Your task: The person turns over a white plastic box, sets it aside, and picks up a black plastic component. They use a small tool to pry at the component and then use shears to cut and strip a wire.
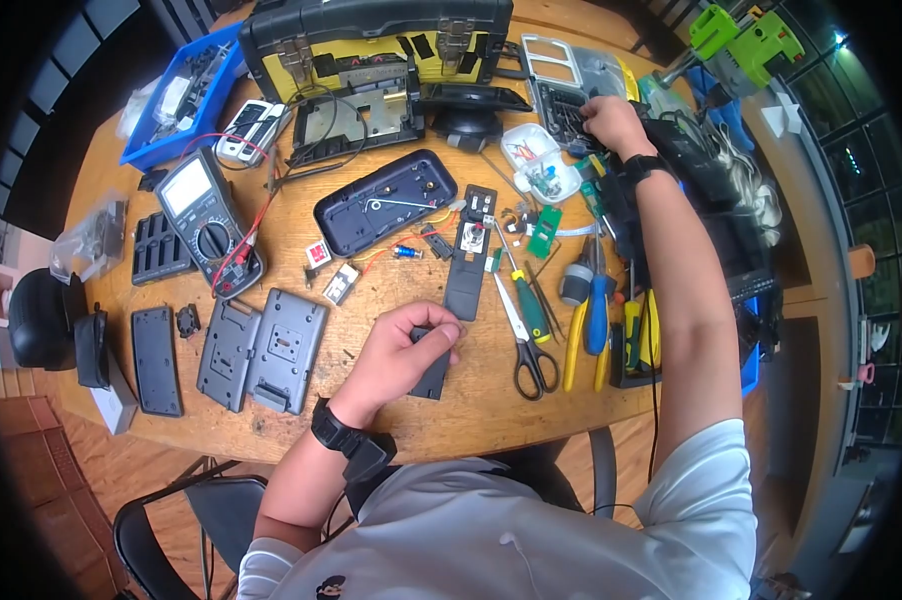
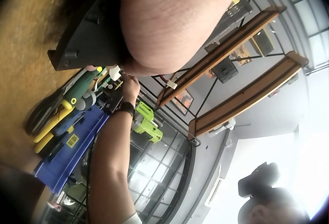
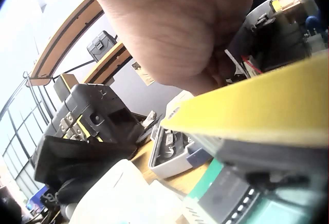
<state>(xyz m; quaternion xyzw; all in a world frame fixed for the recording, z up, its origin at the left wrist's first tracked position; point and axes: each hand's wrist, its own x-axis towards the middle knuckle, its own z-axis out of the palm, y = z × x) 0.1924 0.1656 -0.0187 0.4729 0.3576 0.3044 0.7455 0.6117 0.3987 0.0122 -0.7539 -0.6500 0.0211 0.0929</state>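
My left hand (image 1: 391, 358) grips a black plastic part (image 1: 431, 372) low over the front of the table, thumb across its top. In the left wrist view the same black part (image 2: 92, 36) shows a raised edge and small posts beside the palm (image 2: 164, 23). At the back right, my right hand (image 1: 614, 125) reaches down to a case of small dark bits (image 1: 563, 118). Whether its fingertips pinch anything cannot be seen. The right wrist view shows the palm (image 3: 169, 34), with the fingertips hidden. Past my left hand lies a long black module (image 1: 466, 282).
Scissors (image 1: 534, 368), a green-handled screwdriver (image 1: 531, 305) and pliers (image 1: 575, 345) lie between my arms. A multimeter (image 1: 211, 235), dark shells (image 1: 289, 350) and an open dark housing (image 1: 386, 200) are to the left. Behind stands a toolbox (image 1: 371, 25); a white container (image 1: 541, 165) sits near the right hand.
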